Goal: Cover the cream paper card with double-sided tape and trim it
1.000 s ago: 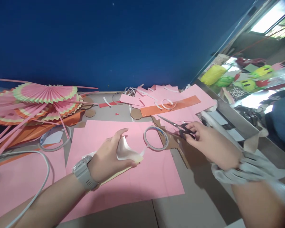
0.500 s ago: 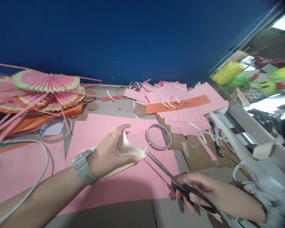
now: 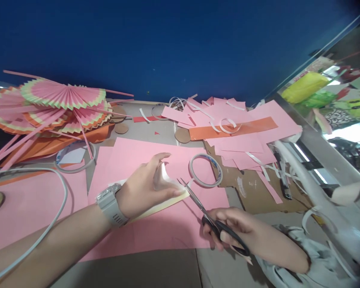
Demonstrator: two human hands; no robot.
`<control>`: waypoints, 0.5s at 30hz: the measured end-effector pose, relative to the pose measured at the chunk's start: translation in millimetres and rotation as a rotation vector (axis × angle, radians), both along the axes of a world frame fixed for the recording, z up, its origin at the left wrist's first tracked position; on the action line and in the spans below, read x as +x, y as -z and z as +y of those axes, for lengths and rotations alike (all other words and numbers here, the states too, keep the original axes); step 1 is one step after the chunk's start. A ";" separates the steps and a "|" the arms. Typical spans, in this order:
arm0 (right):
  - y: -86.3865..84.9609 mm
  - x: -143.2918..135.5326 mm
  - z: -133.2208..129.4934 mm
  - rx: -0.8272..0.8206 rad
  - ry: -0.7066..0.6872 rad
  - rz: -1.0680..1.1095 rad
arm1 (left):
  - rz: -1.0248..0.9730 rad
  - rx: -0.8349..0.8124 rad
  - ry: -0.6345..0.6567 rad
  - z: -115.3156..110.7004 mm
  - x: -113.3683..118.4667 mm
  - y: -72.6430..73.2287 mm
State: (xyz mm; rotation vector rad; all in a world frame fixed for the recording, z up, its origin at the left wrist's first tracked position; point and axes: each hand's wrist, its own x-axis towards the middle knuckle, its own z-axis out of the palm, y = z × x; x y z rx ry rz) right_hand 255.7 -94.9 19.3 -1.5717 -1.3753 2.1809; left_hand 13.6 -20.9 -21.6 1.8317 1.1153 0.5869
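Note:
My left hand [image 3: 148, 188], with a grey watch on its wrist, is closed on a folded piece of white and pale yellow paper [image 3: 168, 202], thumb in front and fingers behind. A short white strip, perhaps tape, sticks out from the paper's right end. In my right hand [image 3: 234, 228] is a pair of scissors [image 3: 202, 208] with black handles. Its slightly parted blades point up and left, their tips by the strip at the paper's end. Large pink sheets [image 3: 132, 240] lie beneath. A tape roll [image 3: 193, 170] rests just beyond the blades.
Folded pink, yellow and orange paper fans [image 3: 67, 96] are piled at the back left. Pink paper pieces [image 3: 243, 144] and an orange strip lie back right on cardboard [image 3: 252, 196]. A cutter [image 3: 285, 186] lies at right. A white cable [image 3: 64, 192] loops across the left.
My right hand has brought the scissors left and up, so the blades now reach the strip at the paper's end. My left hand keeps its grip; the whole view has shifted slightly.

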 end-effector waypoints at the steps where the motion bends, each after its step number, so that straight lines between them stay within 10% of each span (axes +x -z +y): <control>1: -0.2 -1.1 0.6 0.002 0.008 -0.002 | 0.001 0.000 0.002 0.1 0.1 -0.6; 15: 0.4 -3.2 2.1 -0.013 0.002 -0.087 | 0.009 -0.001 0.027 1.9 0.2 -4.0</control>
